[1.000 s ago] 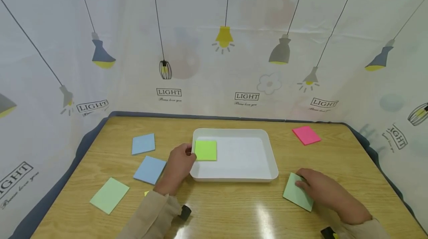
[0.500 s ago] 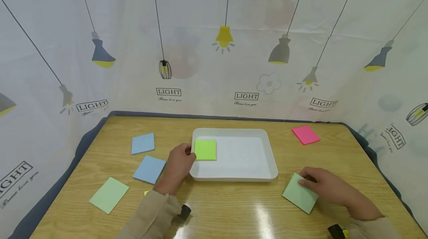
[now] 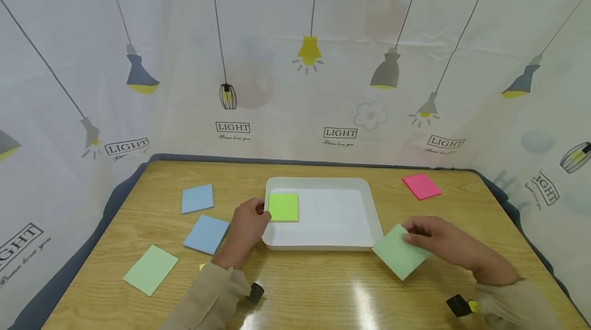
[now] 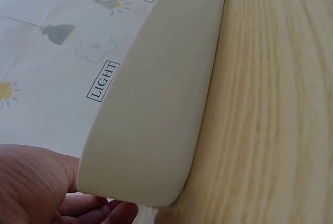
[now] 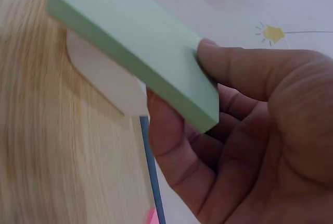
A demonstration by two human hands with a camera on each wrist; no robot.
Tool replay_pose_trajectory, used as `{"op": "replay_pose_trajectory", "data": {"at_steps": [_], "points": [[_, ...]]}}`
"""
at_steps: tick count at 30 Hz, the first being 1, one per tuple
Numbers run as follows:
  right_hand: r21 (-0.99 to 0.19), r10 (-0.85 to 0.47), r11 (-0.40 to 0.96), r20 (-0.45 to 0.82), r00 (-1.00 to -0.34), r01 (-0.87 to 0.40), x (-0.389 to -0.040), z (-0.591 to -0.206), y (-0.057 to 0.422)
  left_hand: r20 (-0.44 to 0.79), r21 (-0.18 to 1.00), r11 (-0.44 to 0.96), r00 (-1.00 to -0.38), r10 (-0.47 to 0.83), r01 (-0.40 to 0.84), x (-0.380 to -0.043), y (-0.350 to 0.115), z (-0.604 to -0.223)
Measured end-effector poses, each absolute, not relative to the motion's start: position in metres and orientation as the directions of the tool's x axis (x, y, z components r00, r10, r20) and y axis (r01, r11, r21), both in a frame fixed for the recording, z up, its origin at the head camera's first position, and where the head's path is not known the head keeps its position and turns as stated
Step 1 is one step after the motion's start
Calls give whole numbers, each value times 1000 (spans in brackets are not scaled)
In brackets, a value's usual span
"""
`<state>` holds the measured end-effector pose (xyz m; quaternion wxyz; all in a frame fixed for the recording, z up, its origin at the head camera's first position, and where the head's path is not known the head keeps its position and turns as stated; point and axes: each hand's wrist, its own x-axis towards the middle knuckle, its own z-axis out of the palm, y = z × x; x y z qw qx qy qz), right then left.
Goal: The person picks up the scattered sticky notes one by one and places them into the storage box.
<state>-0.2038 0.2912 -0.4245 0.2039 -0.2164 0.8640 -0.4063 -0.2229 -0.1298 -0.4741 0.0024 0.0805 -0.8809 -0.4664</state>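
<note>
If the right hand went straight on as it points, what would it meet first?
Probably the white tray, the green pad in the right hand leading; height is unclear, so it might pass over.

From six o'clock, the head view looks forward and down at the table point(image 3: 314, 289). Both wrist views sit close: left hand point(image 4: 41, 185) at eight o'clock, right hand point(image 5: 260, 133) at four. All share the tray point(image 3: 337, 217).

I see creased white sheeting point(image 3: 272, 6) printed with hanging lamps point(image 3: 310, 49) walling three sides of this glossy wood-grained desk point(image 3: 318, 289).
</note>
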Motion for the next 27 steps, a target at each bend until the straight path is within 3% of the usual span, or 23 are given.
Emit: {"op": "replay_pose_trajectory", "data": {"at_steps": [12, 27], "points": [[-896, -438, 443, -187, -879, -30, -232, -410, 221, -82, 811, 562, -983, -163, -161, -223, -131, -476], [-932, -383, 338, -262, -886, 130, -281, -408, 152, -67, 816, 558, -984, -165, -149, -225, -131, -475]]}}
